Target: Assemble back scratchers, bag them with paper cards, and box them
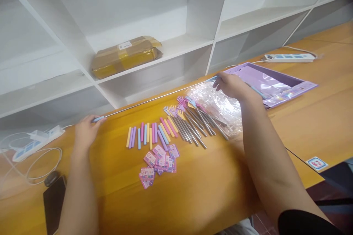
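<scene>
A telescopic back scratcher (154,98) is stretched out long between my two hands above the far side of the table. My left hand (86,129) is closed round its blue handle end. At the other end, my right hand (227,83) grips near the blue claw head, which the fingers partly cover. Below the rod lie several metal back scratchers (190,123) with pink, yellow, blue and purple claws. Left of them is a row of coloured handle sleeves (150,134). Small printed pink cards (160,159) lie in a loose pile nearer to me.
Clear plastic bags (220,106) lie beside an open purple box (303,87) on the right. Power strips (289,58) (38,143) with white cables sit at both sides. A black phone-like slab (53,205) is at left. Behind, white shelves (176,46) hold a taped carton (127,55).
</scene>
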Tool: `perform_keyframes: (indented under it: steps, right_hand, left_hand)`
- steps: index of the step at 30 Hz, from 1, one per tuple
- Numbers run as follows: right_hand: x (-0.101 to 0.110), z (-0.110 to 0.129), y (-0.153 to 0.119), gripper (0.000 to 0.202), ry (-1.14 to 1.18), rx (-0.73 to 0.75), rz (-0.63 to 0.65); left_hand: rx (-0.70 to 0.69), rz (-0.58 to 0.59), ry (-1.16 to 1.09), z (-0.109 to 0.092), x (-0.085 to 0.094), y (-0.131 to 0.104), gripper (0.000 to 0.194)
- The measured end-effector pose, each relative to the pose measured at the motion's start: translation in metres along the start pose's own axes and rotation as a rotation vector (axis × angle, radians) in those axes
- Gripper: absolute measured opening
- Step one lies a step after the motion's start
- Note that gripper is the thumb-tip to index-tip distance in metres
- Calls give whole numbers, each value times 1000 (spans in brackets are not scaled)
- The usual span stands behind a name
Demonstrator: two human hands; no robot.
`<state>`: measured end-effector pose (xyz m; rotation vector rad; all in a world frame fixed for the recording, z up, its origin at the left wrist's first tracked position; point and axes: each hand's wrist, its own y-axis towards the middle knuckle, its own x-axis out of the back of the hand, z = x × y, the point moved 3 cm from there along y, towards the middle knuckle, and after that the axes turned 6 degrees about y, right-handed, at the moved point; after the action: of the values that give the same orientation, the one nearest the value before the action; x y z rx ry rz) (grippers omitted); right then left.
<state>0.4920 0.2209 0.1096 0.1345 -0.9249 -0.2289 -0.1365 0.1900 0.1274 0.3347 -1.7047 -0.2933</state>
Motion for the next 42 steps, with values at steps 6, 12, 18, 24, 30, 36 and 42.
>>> perform_keyframes:
  steps: [6, 12, 18, 24, 30, 36, 42]
  right_hand:
    - [-2, 1, 2, 16, -85, -23, -22]
    - [-11, -5, 5, 22, -142, 26, -56]
    - [-19, -3, 7, 34, -231, 121, -61]
    - [-22, -4, 6, 31, -203, 124, -64]
    - [-18, -4, 4, 11, -141, 31, -79]
    - [-3, 12, -5, 9, -99, 19, -66]
    - [-2, 29, -7, 13, -32, 142, -136]
  left_hand:
    - [-96, -98, -64, -4, -3, -2, 35]
    - [-139, -201, -69, -6, -2, -4, 42]
    - [-222, -273, -11, 8, -1, -2, 43]
    - [-301, -281, 46, 12, 1, -7, 42]
    - [-328, -360, 39, 2, 9, -13, 33]
    - [-286, -348, 28, 10, 17, -15, 39]
    - [-223, -224, -28, -8, 17, -19, 44]
